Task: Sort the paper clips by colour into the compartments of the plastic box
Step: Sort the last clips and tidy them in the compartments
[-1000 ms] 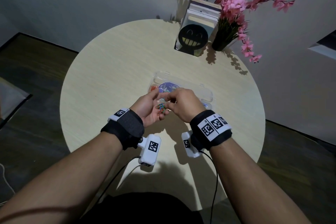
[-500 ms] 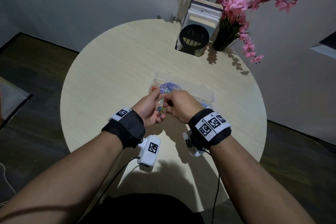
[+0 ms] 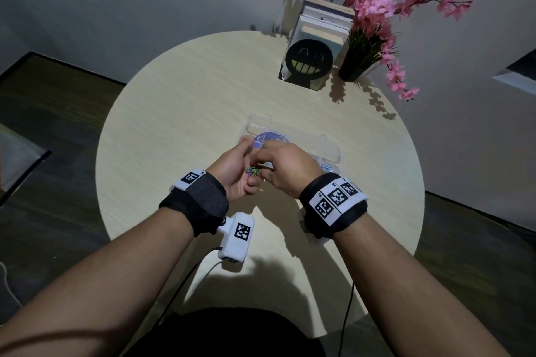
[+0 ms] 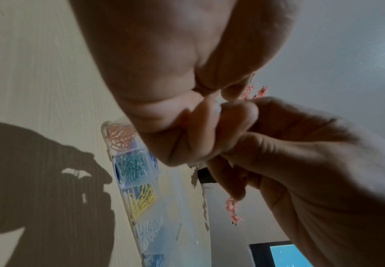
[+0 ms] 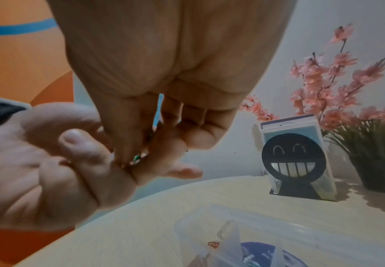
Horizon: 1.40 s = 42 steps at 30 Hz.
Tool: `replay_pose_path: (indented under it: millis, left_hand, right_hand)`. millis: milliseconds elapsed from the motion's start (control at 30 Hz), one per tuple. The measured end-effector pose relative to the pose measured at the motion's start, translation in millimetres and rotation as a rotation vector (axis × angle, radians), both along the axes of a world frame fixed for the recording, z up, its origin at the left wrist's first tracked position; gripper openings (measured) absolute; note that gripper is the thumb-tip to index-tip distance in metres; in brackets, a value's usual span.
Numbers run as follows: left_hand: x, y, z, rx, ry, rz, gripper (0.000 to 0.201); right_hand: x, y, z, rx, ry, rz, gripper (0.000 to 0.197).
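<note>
Cupped above the table, the left hand (image 3: 232, 174) cradles a tangle of clips (image 3: 251, 172); the right hand (image 3: 285, 166) pinches one from it, above the box (image 4: 127, 180). Light, springy, slippery wire snags, so grip one loop's end. Both hands have drifted slightly lower than before.

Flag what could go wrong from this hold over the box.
1. The left hand cups a loose bunch of mixed-colour paper clips above the round pale wooden table; while the right hand picks at it, clips could spill.
2. Tangled clips may come away together.
3. The clear plastic compartment box has narrow adjoining compartments; a drop could land in the wrong colour.
</note>
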<state>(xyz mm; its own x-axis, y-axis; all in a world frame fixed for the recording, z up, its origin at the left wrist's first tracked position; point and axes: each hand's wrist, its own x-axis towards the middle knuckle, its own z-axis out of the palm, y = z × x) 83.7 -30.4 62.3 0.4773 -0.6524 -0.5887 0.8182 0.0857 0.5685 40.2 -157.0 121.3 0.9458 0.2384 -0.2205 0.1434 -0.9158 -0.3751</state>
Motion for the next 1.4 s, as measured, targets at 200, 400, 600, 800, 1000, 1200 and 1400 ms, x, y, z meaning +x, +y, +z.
replay_pose_path:
  millis: [200, 400, 600, 800, 1000, 1200, 1400]
  left_hand:
    - [-1, 4, 2, -0.039, 0.046, 0.042, 0.037]
    - [-2, 4, 2, -0.044, 0.06, 0.025, 0.039]
    - [-3, 4, 3, -0.031, 0.071, 0.029, 0.033]
    - [1, 9, 2, 0.037, -0.051, 0.06, 0.016]
    - [5, 14, -3, 0.088, -0.142, 0.084, 0.008]
    - [5, 14, -2, 0.103, -0.154, 0.091, 0.017]
    - [4, 5, -3, 0.221, -0.245, 0.083, 0.029]
  right_hand:
    - [-2, -1, -17, -0.022, -0.088, 0.053, 0.017]
    - [-3, 2, -16, -0.019, -0.06, 0.046, 0.012]
    - [3, -7, -8, 0.061, -0.019, 0.009, 0.007]
    - [7, -14, -3, 0.156, -0.014, -0.151, 0.006]
    - [5, -11, -5, 0.367, 0.034, -0.311, 0.005]
    - [8, -11, -13, 0.594, 0.099, -0.455, 0.02]
    - [14, -7, -24, 0.732, 0.14, -0.544, 0.021]
